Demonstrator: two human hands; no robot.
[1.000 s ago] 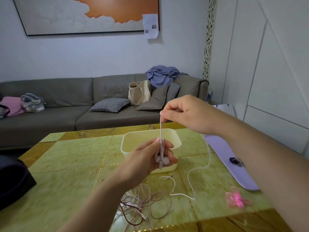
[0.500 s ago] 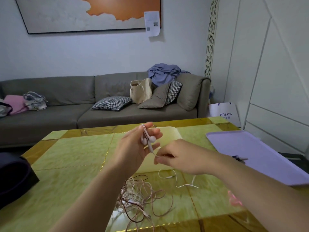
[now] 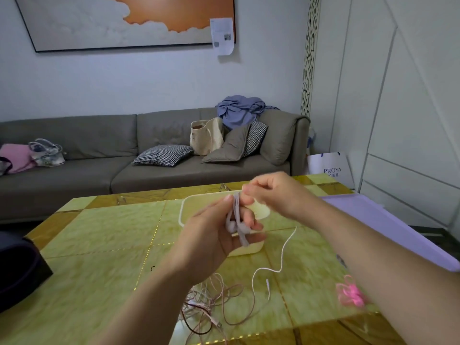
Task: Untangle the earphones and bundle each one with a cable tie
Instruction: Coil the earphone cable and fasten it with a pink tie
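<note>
My left hand [image 3: 214, 235] holds the earbuds and wound loops of a white earphone [image 3: 236, 221] over its fingers, above the table. My right hand [image 3: 276, 192] pinches the same cable at the top of the loops, just above the left fingertips. The loose tail of the white cable [image 3: 278, 265] hangs down and curls on the table, ending in its plug [image 3: 267, 282]. A tangle of pinkish-brown earphones [image 3: 211, 305] lies on the table below my left wrist. Pink cable ties [image 3: 349, 293] lie to the right, partly behind my right forearm.
A cream plastic tub [image 3: 185, 207] stands behind my hands on the green and gold table [image 3: 99, 235]. A lilac tray [image 3: 388, 225] lies at the right edge. A dark object [image 3: 17, 270] sits at the table's left. A grey sofa [image 3: 99, 155] stands beyond.
My right hand rose from beside the left palm to the top of the loops, laying more cable around the left fingers. The tail on the table got shorter.
</note>
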